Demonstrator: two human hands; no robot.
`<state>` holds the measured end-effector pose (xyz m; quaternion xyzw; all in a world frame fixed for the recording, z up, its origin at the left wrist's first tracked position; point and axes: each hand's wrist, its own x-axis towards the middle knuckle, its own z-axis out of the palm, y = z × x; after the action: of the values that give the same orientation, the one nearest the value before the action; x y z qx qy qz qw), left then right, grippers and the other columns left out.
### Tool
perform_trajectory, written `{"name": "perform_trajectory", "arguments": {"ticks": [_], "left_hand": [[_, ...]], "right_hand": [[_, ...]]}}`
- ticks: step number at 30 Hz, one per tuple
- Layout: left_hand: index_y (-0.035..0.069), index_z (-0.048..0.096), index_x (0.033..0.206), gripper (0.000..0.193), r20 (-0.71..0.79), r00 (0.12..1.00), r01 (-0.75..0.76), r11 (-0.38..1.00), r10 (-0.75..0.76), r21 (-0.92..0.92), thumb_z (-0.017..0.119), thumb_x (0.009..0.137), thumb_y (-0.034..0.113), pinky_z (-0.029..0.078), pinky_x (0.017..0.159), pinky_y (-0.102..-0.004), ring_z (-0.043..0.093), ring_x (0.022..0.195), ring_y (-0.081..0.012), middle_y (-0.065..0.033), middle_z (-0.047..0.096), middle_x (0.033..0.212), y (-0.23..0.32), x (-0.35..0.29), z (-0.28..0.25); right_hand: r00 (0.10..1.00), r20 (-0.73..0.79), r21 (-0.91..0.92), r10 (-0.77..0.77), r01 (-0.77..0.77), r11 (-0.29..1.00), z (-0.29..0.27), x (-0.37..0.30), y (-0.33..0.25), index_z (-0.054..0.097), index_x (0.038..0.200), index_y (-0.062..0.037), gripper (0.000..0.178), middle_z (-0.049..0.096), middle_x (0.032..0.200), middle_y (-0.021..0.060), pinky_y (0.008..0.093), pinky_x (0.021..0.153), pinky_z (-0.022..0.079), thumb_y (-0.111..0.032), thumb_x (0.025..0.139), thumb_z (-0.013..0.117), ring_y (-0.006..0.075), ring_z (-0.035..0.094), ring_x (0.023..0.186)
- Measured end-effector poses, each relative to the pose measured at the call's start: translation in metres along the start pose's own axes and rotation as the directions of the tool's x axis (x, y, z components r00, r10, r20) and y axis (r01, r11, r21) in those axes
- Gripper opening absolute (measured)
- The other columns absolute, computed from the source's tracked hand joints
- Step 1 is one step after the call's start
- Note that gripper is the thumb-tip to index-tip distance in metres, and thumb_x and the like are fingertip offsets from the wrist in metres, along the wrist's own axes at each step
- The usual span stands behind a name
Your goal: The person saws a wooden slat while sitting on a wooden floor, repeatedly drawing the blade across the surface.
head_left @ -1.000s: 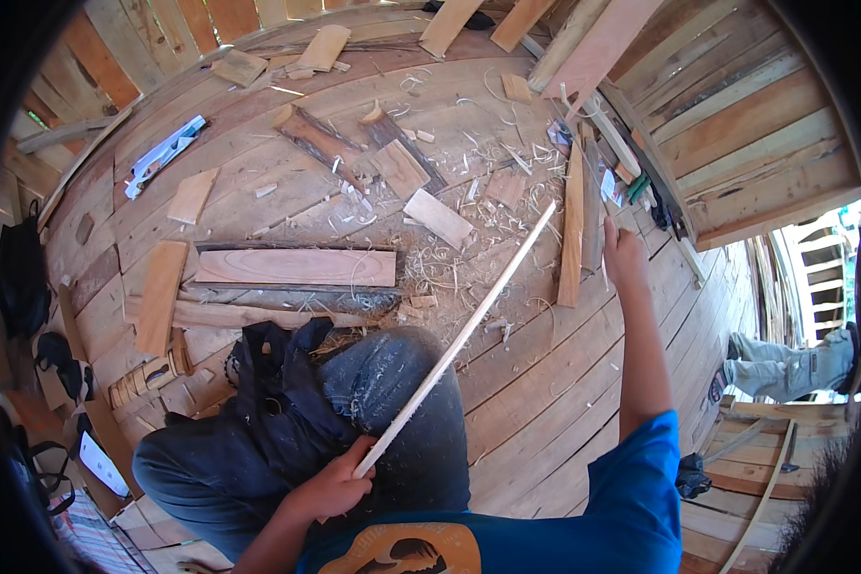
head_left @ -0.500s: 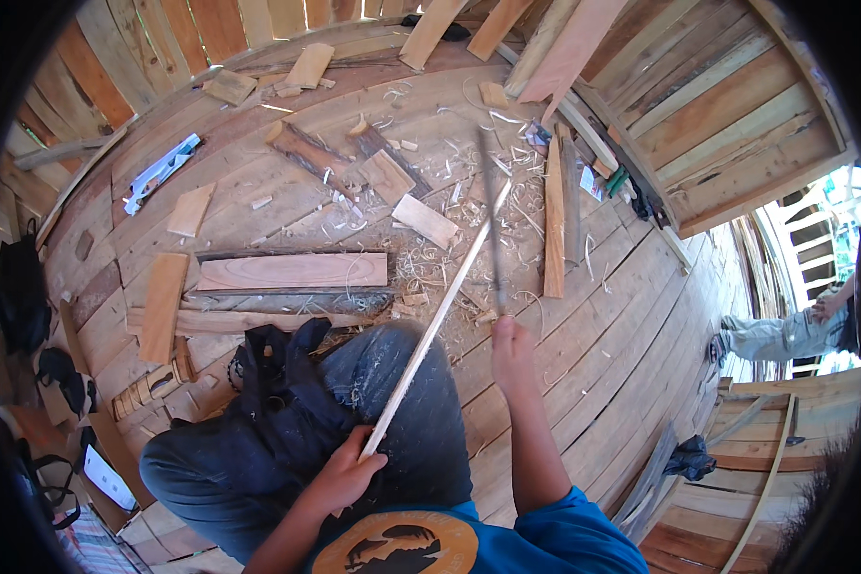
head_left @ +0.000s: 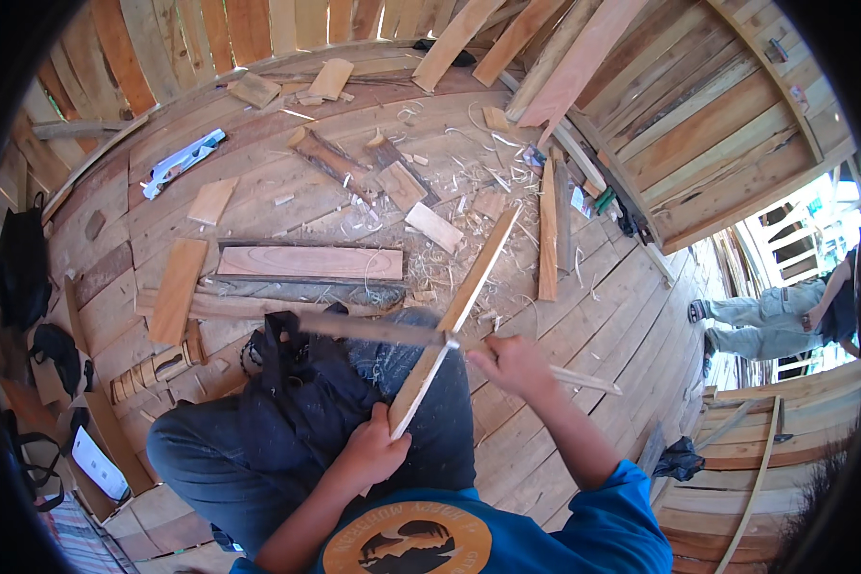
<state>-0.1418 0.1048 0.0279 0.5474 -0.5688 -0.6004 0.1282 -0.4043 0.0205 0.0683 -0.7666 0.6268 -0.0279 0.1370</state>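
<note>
My left hand [head_left: 371, 450] is closed around the lower end of a long narrow wooden strip [head_left: 480, 266], which slants up and away over my thigh. My right hand [head_left: 517, 366] grips a knife [head_left: 373, 328] with a long, thin dark blade. A pale stick-like length, apparently its handle, sticks out behind that hand. Pointing left, the blade crosses the strip about midway, and a small bright curl or chip shows where they meet. Motion blurs the blade slightly. Dark cloth [head_left: 297, 407] lies bunched over my lap beside the strip.
Shavings [head_left: 430, 268] litter the plank floor ahead. A pinkish board [head_left: 311, 262], split logs [head_left: 327, 158] and offcuts lie around them. Long boards [head_left: 547, 230] lie to the right. At the far right stands another person [head_left: 775, 320]. Open cardboard boxes [head_left: 115, 435] stand at left.
The knife has swung from pointing away from me to pointing left across the strip. My right hand has turned and moved slightly nearer; the strip now shows its broad face.
</note>
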Motion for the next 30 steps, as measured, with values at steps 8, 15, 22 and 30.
{"name": "perform_trajectory", "arguments": {"ticks": [8,15,22,30], "left_hand": [[-0.008,0.038,0.108,0.038,0.066,0.998,0.018,1.000,-0.017,-0.026,0.053,0.081,0.014,0.049,0.079,-0.0494,0.061,0.088,-0.0489,-0.0372,0.059,0.089,0.004,-0.004,-0.004],[-0.008,0.038,0.109,0.039,0.078,0.996,0.039,0.999,-0.036,-0.034,0.052,0.080,0.013,0.048,0.081,-0.0501,0.059,0.090,-0.0502,-0.0380,0.058,0.089,-0.003,-0.007,-0.004],[-0.007,0.037,0.109,0.037,0.003,0.999,-0.041,0.991,0.041,0.124,0.052,0.079,0.009,0.051,0.070,-0.0476,0.064,0.075,-0.0436,-0.0325,0.059,0.084,-0.003,-0.011,0.000],[-0.004,0.038,0.109,0.036,0.127,0.986,0.120,0.991,-0.112,-0.059,0.052,0.079,0.011,0.047,0.081,-0.0494,0.059,0.092,-0.0497,-0.0369,0.058,0.092,0.006,-0.005,-0.009]], "right_hand": [[0.901,-0.106,-0.093,0.421,-0.431,0.898,-0.030,0.016,0.107,0.065,0.076,-0.0009,0.061,0.063,0.072,0.0245,0.0496,0.068,0.049,-0.057,0.091,0.045,0.0420,0.063,0.074],[0.984,0.114,-0.028,0.137,-0.135,0.990,-0.003,0.001,0.047,0.064,0.080,-0.0003,0.061,0.063,0.072,0.0251,0.0502,0.069,0.049,-0.057,0.091,0.045,0.0421,0.063,0.074],[0.858,-0.142,0.039,0.494,-0.494,0.869,-0.033,0.057,0.137,0.066,0.085,0.0040,0.063,0.062,0.081,0.0308,0.0495,0.073,0.049,-0.054,0.094,0.042,0.0448,0.063,0.084],[0.951,0.017,0.257,0.309,-0.303,0.918,0.014,0.040,0.074,0.066,0.087,0.0031,0.056,0.061,0.078,0.0288,0.0466,0.073,0.049,-0.049,0.094,0.047,0.0423,0.063,0.081]]}}
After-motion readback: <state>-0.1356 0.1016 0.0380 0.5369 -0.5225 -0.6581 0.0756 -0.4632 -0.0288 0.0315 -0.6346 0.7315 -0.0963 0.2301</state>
